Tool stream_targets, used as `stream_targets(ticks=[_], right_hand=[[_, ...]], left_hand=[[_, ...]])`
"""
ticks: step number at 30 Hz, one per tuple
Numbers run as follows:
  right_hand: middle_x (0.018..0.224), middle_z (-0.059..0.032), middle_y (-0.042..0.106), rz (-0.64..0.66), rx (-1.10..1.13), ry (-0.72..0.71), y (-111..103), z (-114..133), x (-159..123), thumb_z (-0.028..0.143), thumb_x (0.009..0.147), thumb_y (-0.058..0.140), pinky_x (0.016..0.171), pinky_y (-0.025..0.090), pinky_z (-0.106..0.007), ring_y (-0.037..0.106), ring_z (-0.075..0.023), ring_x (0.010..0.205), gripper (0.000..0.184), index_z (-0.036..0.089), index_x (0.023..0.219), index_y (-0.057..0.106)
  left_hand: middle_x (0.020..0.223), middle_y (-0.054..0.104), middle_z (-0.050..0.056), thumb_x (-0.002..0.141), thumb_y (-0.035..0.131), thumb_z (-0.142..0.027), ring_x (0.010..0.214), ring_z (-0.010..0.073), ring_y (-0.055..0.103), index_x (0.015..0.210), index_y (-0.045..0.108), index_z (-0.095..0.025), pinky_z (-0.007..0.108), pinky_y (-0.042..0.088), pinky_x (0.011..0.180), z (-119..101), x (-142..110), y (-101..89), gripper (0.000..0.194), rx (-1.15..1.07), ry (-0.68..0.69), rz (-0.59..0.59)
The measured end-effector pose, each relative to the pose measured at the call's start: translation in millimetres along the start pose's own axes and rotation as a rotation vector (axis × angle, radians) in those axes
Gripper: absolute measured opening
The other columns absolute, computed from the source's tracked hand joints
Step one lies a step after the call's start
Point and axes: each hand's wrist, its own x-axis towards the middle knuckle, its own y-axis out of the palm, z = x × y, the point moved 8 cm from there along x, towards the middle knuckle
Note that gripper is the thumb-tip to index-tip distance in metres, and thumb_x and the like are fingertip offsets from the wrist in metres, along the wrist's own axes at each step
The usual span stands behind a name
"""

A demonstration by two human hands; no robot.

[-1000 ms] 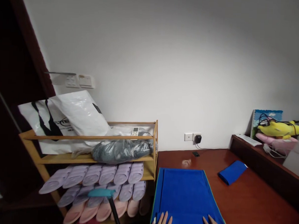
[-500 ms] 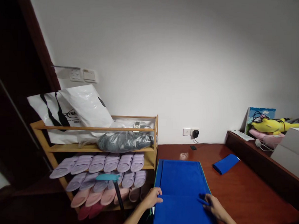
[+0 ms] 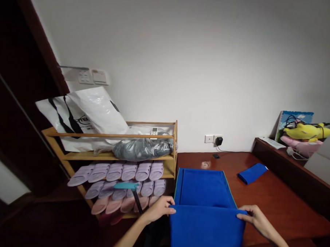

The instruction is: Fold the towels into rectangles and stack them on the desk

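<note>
A blue towel [image 3: 205, 192] lies on the dark red wooden table [image 3: 273, 204], its near part raised and doubled over towards the far end. My left hand [image 3: 159, 209] pinches the left corner of the raised fold. My right hand [image 3: 252, 214] pinches the right corner. Both hands are closed on the cloth and hold the fold stretched between them.
A second folded blue towel [image 3: 252, 173] lies further back on the table. A wooden shoe rack [image 3: 117, 158] with several slippers and bags stands to the left. A teal-headed tool [image 3: 126, 187] leans by it. A raised shelf [image 3: 294, 165] at right carries a yellow plush toy [image 3: 307, 131].
My hands went from lying flat on the towel's near edge to gripping its corners, and they have lifted that edge up and forward over the towel.
</note>
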Motion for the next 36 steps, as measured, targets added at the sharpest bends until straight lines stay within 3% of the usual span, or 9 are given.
stream_targets(ticks=[5,9,11,15,19,24,30,36], right_hand=[[0.08,-0.0029,0.069,-0.139,-0.034,-0.044,-35,28,-3,0.047,0.075,0.063,0.07,0.046,-0.027,0.059,-0.0186,0.076,0.029,0.02,0.08,0.071],[0.074,-0.0033,0.068,-0.369,-0.043,-0.067,-70,45,1,0.047,0.067,0.07,0.064,0.046,-0.025,0.057,-0.0164,0.069,0.031,0.018,0.078,0.07],[0.075,-0.0041,0.068,-0.455,-0.03,-0.082,-82,56,2,0.049,0.064,0.072,0.063,0.047,-0.025,0.058,-0.0167,0.069,0.035,0.017,0.079,0.07],[0.084,-0.0067,0.072,-0.507,0.018,-0.108,-93,72,9,0.052,0.063,0.071,0.07,0.05,-0.028,0.062,-0.0212,0.079,0.04,0.017,0.084,0.071],[0.084,-0.0073,0.073,-0.574,0.052,-0.108,-105,71,20,0.053,0.06,0.073,0.072,0.051,-0.03,0.064,-0.0231,0.08,0.041,0.017,0.081,0.072],[0.082,-0.0072,0.072,-0.58,0.04,-0.11,-111,63,42,0.057,0.062,0.07,0.066,0.051,-0.03,0.064,-0.0222,0.076,0.046,0.017,0.084,0.07],[0.08,-0.0072,0.072,-0.599,-0.016,-0.113,-115,50,73,0.061,0.063,0.064,0.066,0.05,-0.031,0.064,-0.0215,0.074,0.05,0.016,0.083,0.07],[0.078,-0.0072,0.072,-0.579,-0.124,-0.067,-120,21,121,0.059,0.067,0.057,0.068,0.049,-0.031,0.064,-0.0219,0.075,0.048,0.015,0.082,0.068]], left_hand=[[0.052,0.049,-0.01,0.067,0.072,-0.047,0.049,0.0066,0.042,0.079,0.055,-0.016,0.02,0.028,0.051,-49,-7,-21.1,0.037,-0.079,0.095,-0.12],[0.061,0.058,-0.005,0.071,0.068,-0.048,0.058,0.0098,0.051,0.085,0.056,-0.016,0.022,0.035,0.058,-83,-1,-35.4,0.037,-0.153,0.194,-0.265],[0.068,0.062,-0.002,0.071,0.068,-0.048,0.064,0.012,0.055,0.085,0.058,-0.015,0.024,0.039,0.062,-95,5,-40.4,0.037,-0.181,0.229,-0.318],[0.072,0.066,0.0,0.067,0.072,-0.047,0.068,0.0146,0.059,0.081,0.063,-0.016,0.024,0.042,0.064,-112,15,-48.0,0.035,-0.206,0.271,-0.375],[0.07,0.067,0.001,0.067,0.072,-0.046,0.067,0.0151,0.06,0.081,0.064,-0.017,0.025,0.044,0.064,-125,29,-53.4,0.034,-0.213,0.301,-0.378],[0.066,0.067,0.0,0.065,0.074,-0.048,0.063,0.014,0.059,0.076,0.065,-0.016,0.025,0.043,0.063,-129,55,-62.1,0.035,-0.185,0.317,-0.386],[0.062,0.063,-0.003,0.067,0.072,-0.048,0.06,0.0124,0.058,0.078,0.063,-0.015,0.024,0.043,0.059,-117,96,-74.4,0.035,-0.129,0.28,-0.426],[0.1,0.062,0.004,0.087,0.057,-0.037,0.083,0.0154,0.061,0.104,0.058,-0.016,0.035,0.053,0.073,-88,146,-81.0,0.027,-0.016,0.129,-0.415]])
